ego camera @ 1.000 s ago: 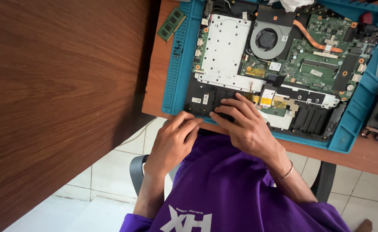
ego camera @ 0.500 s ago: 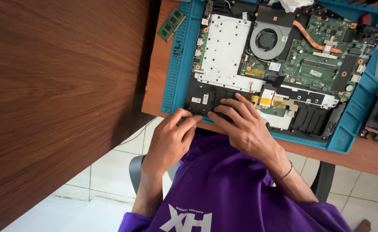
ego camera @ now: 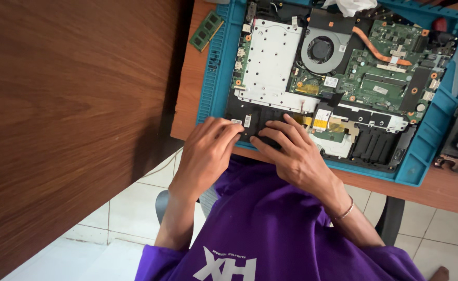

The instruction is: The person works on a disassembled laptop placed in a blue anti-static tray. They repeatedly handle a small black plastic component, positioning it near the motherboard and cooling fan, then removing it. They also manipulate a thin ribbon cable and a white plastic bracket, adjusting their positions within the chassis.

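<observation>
A: Left hand [ego camera: 204, 156]?
B: Palm down, fingers loosely curled, tips on the black near-left corner of the opened laptop [ego camera: 338, 83]. Gripping anything? Cannot tell.
A: Right hand [ego camera: 291, 156]?
B: Just beside the left one, fingers spread narrow, tips pressing the same black strip. Nothing visibly held. Thin bracelet [ego camera: 343, 212] on that wrist.
A: Where's the laptop?
B: Directly beyond both hands, bottom cover off, lying on a blue mat [ego camera: 421, 156] on the worktop [ego camera: 187, 104].
A: Around the hands?
B: Beyond the left fingers, a silver perforated plate [ego camera: 270, 57]. Beyond the right hand, a round fan [ego camera: 321, 50] with a copper heat pipe [ego camera: 374, 49] and a green board [ego camera: 390, 78]. Far left of the left hand, off the mat, a green memory stick [ego camera: 206, 30].
A: Below?
B: Purple shirt [ego camera: 286, 234], tiled floor [ego camera: 125, 224].
</observation>
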